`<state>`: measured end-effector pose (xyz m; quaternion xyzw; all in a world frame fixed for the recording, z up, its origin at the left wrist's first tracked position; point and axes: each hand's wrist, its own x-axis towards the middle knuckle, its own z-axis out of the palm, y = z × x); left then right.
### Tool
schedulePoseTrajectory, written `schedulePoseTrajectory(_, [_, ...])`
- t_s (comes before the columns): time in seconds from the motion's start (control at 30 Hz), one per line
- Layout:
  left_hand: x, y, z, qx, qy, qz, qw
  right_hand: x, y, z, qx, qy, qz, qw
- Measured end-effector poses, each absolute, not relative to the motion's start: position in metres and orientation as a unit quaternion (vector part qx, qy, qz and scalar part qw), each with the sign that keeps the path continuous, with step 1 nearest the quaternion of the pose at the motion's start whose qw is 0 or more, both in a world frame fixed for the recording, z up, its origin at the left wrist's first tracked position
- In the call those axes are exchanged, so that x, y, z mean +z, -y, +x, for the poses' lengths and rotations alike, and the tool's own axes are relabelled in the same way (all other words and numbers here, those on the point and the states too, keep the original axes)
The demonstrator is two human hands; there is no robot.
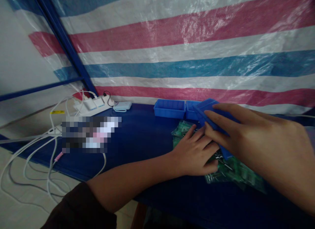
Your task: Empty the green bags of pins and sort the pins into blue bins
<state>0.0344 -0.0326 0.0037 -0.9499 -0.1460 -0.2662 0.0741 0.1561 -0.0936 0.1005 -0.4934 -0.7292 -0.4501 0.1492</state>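
Note:
My right hand [236, 127] grips a blue plastic bin [208, 106], which is tipped on its side above the tabletop. Below it, small clear and green plastic packets [236, 173] lie in a loose pile, with dark thin pieces showing in some. My left hand [199, 150] rests over the pile with its fingers spread, close to the mouth of the tilted bin. Whether its fingertips touch the bin cannot be made out. More packets [182, 129] show behind the left hand.
Two blue bins [169, 109] stand at the back edge of the blue table [140, 137]. On the left are a white power strip [93, 104], a light blue case [122, 106], a blurred-out item [88, 134] and tangled white cables [52, 156]. A striped plastic sheet [172, 68] hangs behind.

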Motion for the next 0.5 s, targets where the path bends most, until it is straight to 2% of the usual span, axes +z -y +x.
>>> schedulePoseTrajectory(0.5, [0.015,0.025,0.045,-0.229,0.145,-0.962,0.024,0.101,0.094,0.151,-0.433,0.759,-0.469,0.127])
